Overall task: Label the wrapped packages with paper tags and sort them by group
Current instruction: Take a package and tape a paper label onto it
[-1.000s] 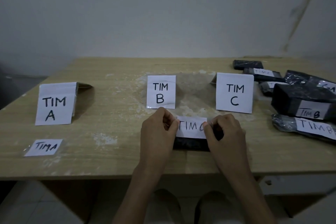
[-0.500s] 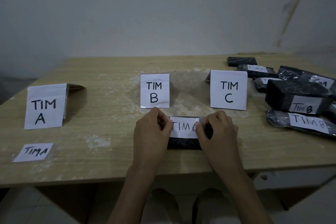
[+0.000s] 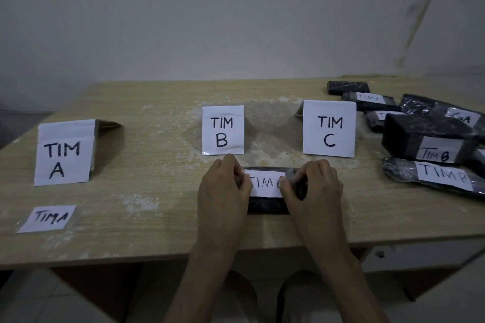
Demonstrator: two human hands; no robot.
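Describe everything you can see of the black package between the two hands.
The black package is a flat rectangular block wrapped in dark, slightly glossy plastic. It lies flat on the wooden table near the front edge, before the TIM B sign and TIM C sign. A white paper tag handwritten TIM, last letter partly covered, lies across its top. The left hand and right hand grip its ends, thumbs on the tag's edges.
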